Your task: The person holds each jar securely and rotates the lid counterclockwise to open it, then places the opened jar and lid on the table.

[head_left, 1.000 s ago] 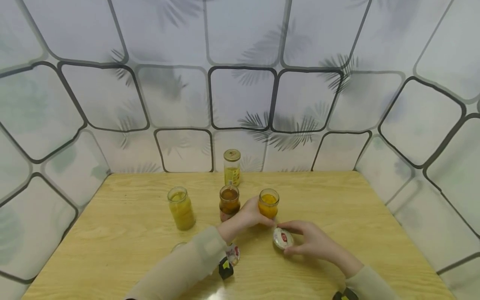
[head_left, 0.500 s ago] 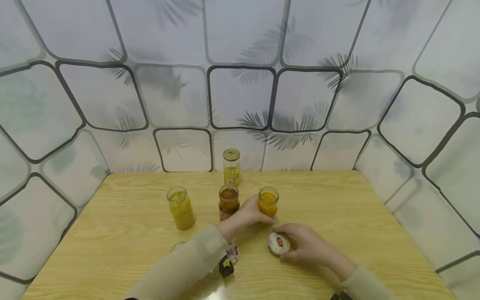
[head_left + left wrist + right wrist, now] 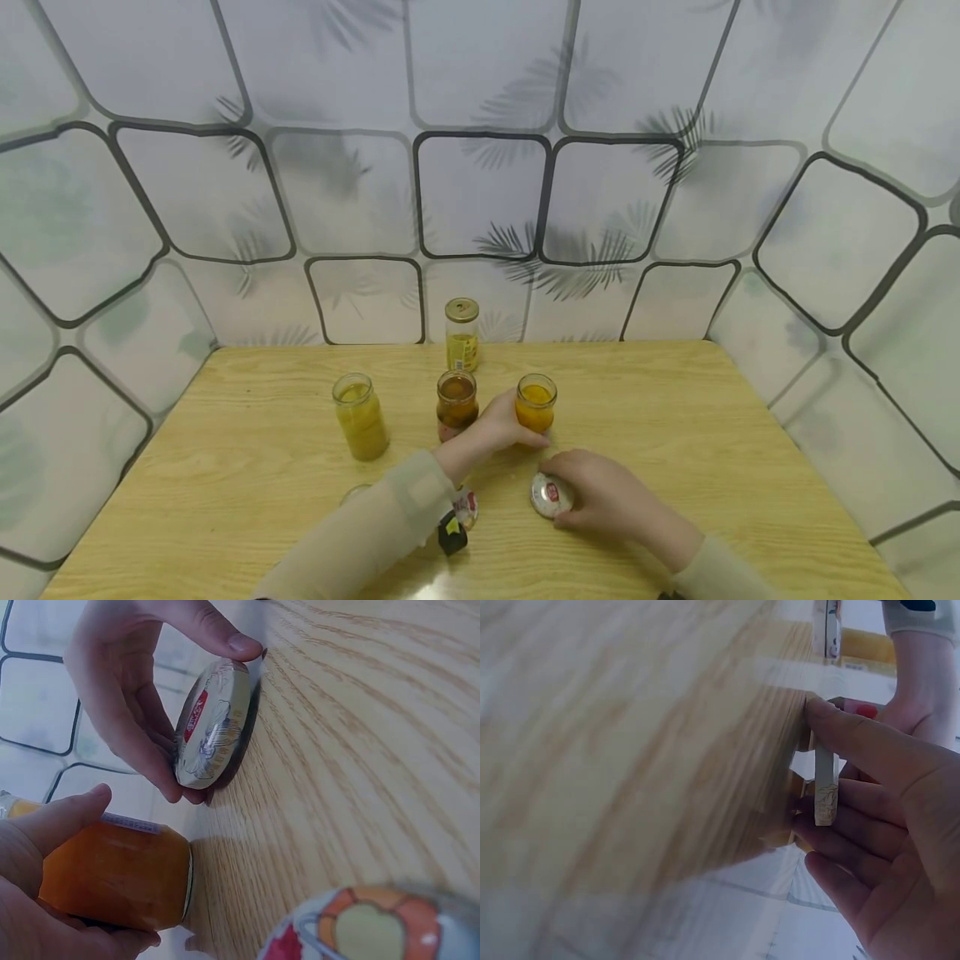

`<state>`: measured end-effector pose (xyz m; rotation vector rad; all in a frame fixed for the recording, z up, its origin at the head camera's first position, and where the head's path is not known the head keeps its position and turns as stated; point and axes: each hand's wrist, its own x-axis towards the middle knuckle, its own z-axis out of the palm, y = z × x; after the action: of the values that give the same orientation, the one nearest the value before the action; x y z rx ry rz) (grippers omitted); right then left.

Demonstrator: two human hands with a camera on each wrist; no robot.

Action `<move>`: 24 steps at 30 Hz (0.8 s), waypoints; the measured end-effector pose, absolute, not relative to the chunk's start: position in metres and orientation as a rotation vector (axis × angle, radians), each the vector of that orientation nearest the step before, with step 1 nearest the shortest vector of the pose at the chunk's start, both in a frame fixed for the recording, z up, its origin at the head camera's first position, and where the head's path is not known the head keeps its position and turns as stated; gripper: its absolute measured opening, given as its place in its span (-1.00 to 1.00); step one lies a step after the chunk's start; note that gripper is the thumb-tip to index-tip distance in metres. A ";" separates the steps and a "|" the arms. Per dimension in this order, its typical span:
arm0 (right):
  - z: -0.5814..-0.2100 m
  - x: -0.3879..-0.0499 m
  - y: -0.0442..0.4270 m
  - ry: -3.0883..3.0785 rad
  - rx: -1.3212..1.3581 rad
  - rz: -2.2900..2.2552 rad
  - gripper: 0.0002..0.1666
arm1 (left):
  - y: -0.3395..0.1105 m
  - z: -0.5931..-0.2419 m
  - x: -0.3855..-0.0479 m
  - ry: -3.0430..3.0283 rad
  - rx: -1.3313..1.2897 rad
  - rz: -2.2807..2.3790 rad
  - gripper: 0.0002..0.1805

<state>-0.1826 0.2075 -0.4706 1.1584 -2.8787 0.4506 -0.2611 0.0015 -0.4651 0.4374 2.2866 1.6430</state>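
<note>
My left hand (image 3: pixel 501 427) grips an open glass jar of orange contents (image 3: pixel 536 414), its thumb and fingers wrapped round the lower part. To the right and nearer me, my right hand (image 3: pixel 609 493) pinches a round jar lid (image 3: pixel 551 495) by its edge, printed white face up. In the left wrist view, that lid (image 3: pixel 214 726) lies close to the wood, thumb on one side and fingers on the other. Seen edge-on in the right wrist view, the lid (image 3: pixel 826 778) sits between the thumb and fingers of the right hand (image 3: pixel 889 806).
An amber jar (image 3: pixel 457 404) stands uncapped beside the left wrist, a tall yellow jar (image 3: pixel 362 421) farther left. Behind is a jar with a gold lid (image 3: pixel 462 310). Another printed lid (image 3: pixel 467 506) lies by the left sleeve on the wooden table (image 3: pixel 247 467). Patterned walls enclose the table.
The right hand has moved left and slightly toward me, lowering the lid from a tilt to nearly flat near the tabletop. The left hand keeps its grip on the orange jar.
</note>
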 end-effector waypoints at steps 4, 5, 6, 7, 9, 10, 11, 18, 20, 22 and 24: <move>-0.470 -0.181 0.205 -2.875 1.167 0.379 -0.24 | 0.002 -0.465 -0.260 2.296 0.444 1.635 -0.26; -0.470 -0.180 0.204 -2.878 1.167 0.370 -0.24 | 0.002 -0.465 -0.260 2.295 0.445 1.636 -0.26; -0.469 -0.180 0.203 -2.881 1.163 0.358 -0.24 | 0.002 -0.465 -0.260 2.290 0.443 1.641 -0.25; -0.468 -0.180 0.202 -2.884 1.160 0.348 -0.24 | 0.001 -0.465 -0.260 2.284 0.438 1.647 -0.26; -0.467 -0.179 0.200 -2.888 1.153 0.329 -0.25 | 0.001 -0.465 -0.261 2.273 0.430 1.658 -0.26; -0.467 -0.179 0.199 -2.887 1.149 0.316 -0.26 | 0.001 -0.465 -0.261 2.269 0.427 1.664 -0.26; -0.467 -0.179 0.198 -2.885 1.147 0.305 -0.27 | 0.001 -0.466 -0.261 2.267 0.428 1.666 -0.26; -0.468 -0.179 0.197 -2.876 1.150 0.247 -0.31 | 0.002 -0.466 -0.261 2.267 0.434 1.660 -0.26; -0.468 -0.178 0.198 -2.870 1.153 0.252 -0.33 | 0.002 -0.466 -0.262 2.257 0.430 1.666 -0.27; -0.468 -0.178 0.199 -2.862 1.160 0.266 -0.35 | 0.002 -0.466 -0.262 2.259 0.430 1.664 -0.27; -0.467 -0.178 0.200 -2.846 1.178 0.288 -0.38 | 0.002 -0.466 -0.261 2.255 0.425 1.669 -0.27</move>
<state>-0.1776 0.1995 -0.4674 1.1785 -2.8463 0.2883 -0.2612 0.0015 -0.4663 0.4254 2.2546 1.6691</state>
